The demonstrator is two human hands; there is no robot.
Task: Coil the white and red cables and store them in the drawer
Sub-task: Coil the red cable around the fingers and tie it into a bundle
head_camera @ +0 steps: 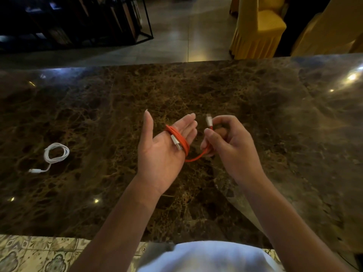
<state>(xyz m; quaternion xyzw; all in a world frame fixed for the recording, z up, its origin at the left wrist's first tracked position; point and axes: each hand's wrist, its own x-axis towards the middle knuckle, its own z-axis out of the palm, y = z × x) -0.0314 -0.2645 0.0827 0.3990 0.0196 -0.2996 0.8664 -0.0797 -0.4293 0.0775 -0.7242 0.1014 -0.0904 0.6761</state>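
Note:
A red cable [183, 143] is wound in several loops around the fingers of my left hand [163, 152], which is held palm up with fingers spread; a silver plug lies across the palm. My right hand [225, 140] pinches the cable's other end, its white plug sticking up above the fingertips, with a short red loop hanging between both hands. A white cable [56, 154] lies coiled on the brown marble counter [255, 107] at the left, its plug end trailing toward me. No drawer is in view.
The counter's far edge runs across the upper view; beyond it stand a yellow-covered chair [257, 28] and a dark metal-framed shelf [78, 20]. Patterned floor tiles [29, 254] show at the near left edge.

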